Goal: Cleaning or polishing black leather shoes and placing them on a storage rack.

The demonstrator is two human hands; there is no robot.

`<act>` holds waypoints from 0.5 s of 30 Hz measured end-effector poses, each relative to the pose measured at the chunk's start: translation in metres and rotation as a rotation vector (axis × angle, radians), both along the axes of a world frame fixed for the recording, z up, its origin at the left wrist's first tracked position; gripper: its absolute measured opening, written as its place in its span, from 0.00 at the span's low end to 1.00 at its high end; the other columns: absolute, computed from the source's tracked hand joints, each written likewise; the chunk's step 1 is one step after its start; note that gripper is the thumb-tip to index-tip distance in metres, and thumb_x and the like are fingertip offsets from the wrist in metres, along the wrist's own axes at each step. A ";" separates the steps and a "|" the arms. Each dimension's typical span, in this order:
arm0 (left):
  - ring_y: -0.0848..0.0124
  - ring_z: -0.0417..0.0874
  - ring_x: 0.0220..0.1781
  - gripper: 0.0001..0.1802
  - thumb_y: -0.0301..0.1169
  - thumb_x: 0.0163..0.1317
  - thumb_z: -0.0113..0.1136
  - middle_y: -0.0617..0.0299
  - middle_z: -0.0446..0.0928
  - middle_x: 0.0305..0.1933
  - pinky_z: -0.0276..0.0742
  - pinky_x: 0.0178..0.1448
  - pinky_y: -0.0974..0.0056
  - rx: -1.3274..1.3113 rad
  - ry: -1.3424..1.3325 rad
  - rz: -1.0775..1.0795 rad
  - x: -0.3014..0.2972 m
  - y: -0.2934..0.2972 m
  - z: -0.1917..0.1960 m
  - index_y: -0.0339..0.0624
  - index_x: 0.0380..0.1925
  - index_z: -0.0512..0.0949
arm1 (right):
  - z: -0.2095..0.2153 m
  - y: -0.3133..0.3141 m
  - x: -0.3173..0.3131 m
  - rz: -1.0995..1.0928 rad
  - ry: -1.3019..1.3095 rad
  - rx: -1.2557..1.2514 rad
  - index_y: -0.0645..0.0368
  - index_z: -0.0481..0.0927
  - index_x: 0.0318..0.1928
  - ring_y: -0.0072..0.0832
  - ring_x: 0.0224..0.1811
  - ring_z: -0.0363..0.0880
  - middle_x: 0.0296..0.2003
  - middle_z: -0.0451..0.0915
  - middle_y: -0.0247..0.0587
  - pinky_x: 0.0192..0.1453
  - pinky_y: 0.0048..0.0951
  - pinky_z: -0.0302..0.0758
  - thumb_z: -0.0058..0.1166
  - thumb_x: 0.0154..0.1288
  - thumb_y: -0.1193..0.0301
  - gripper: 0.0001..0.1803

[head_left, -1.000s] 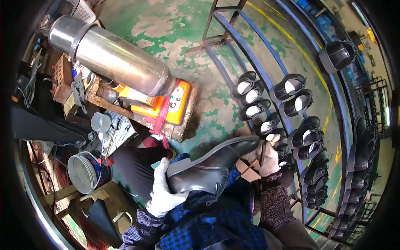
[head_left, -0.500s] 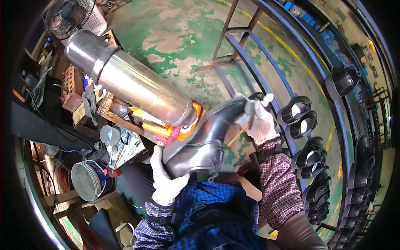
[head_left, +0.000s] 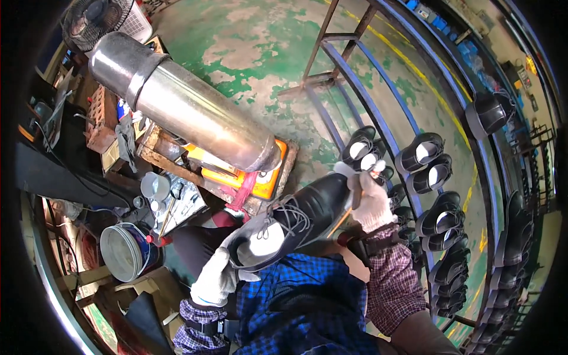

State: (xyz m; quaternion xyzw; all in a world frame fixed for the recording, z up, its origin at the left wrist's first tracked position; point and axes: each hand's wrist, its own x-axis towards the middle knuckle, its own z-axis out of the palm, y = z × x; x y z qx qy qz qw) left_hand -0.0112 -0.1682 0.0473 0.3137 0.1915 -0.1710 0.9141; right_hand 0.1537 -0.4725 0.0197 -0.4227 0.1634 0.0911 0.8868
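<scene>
A black lace-up leather shoe (head_left: pixel 322 204) lies across the space before me, opening and laces up, toe to the upper right. My left hand (head_left: pixel 214 281), in a white glove, grips it at the heel with the thumb by the opening's rim. At the toe, my gloved right hand (head_left: pixel 374 204) is closed round a thin wooden stick (head_left: pixel 339 221) that slants down beside the shoe. A greyish, cloth-like piece (head_left: pixel 354 189) shows between those fingers and the toe; its exact kind is unclear. Several fingers of the right hand are hidden.
A large metal cylinder (head_left: pixel 201 118) leans over an orange base (head_left: pixel 266 180) ahead on the left. A bucket (head_left: pixel 121 251) and a small plastic cup (head_left: pixel 155 186) stand at left. Blue-railed racks (head_left: pixel 390 89) with several black shoes (head_left: pixel 441 216) run along the right. A fan (head_left: pixel 97 21) stands far left.
The shoe has rolled over from its side, so the laces and opening now face up. My left hand has moved down and left with the heel; my right hand has dropped slightly.
</scene>
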 end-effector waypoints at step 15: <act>0.80 0.79 0.29 0.21 0.25 0.57 0.62 0.67 0.80 0.37 0.75 0.31 0.77 0.119 -0.032 -0.269 0.130 -0.069 -0.009 0.38 0.52 0.75 | 0.078 -0.094 0.052 -0.156 -0.124 -0.098 0.59 0.72 0.43 0.39 0.45 0.80 0.39 0.77 0.41 0.53 0.33 0.78 0.55 0.67 0.74 0.07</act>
